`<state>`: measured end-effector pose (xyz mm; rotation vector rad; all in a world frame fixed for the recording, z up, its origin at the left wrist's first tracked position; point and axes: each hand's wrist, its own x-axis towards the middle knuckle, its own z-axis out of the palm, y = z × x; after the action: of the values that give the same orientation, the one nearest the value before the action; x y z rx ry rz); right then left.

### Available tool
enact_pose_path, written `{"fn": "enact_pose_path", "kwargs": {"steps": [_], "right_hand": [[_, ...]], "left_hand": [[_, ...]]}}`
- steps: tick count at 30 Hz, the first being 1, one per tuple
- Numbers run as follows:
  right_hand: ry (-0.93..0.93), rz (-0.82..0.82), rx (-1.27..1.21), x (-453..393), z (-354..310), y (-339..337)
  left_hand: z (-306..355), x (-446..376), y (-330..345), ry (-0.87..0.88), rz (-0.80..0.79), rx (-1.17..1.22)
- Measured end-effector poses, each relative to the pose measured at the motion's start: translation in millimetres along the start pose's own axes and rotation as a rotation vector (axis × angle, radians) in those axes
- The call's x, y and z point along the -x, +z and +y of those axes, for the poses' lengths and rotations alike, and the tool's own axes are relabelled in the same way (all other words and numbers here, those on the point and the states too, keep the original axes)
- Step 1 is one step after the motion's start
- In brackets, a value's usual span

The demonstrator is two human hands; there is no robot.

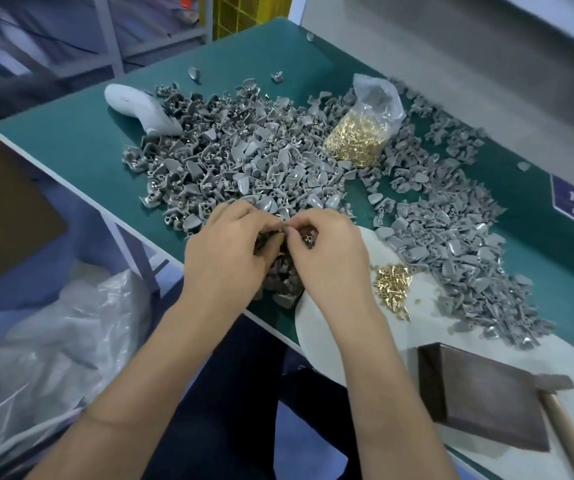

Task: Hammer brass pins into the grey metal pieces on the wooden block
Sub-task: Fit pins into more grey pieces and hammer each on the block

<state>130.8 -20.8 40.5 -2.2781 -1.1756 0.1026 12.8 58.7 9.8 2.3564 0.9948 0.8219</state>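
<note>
You get even, soft overhead light with no hard glare. Your hands point(278, 251) throw a dark shadow on the grey pieces point(282, 282) under them, and the block point(483, 400) reads dim. The far left and the far right wall smear with motion blur. Straight table point(81, 140) edges bow toward the frame's borders.

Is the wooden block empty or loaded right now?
Empty: the wooden block shows a bare top, no grey piece on it, with the hammer lying beside it.
</note>
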Motion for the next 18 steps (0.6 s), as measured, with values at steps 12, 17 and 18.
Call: {"fn": "enact_pose_path", "kwargs": {"steps": [12,17,18], "right_hand": [[0.381,0.014,0.152,53,95,-101],[0.461,-0.197,0.245,70,111,-115],[0.461,-0.203,0.238,71,111,-114]], "left_hand": [[80,24,41,0.269,-0.277,0.260],[101,43,70,0.262,-0.292,0.266],[102,45,75,0.258,-0.288,0.237]]}}
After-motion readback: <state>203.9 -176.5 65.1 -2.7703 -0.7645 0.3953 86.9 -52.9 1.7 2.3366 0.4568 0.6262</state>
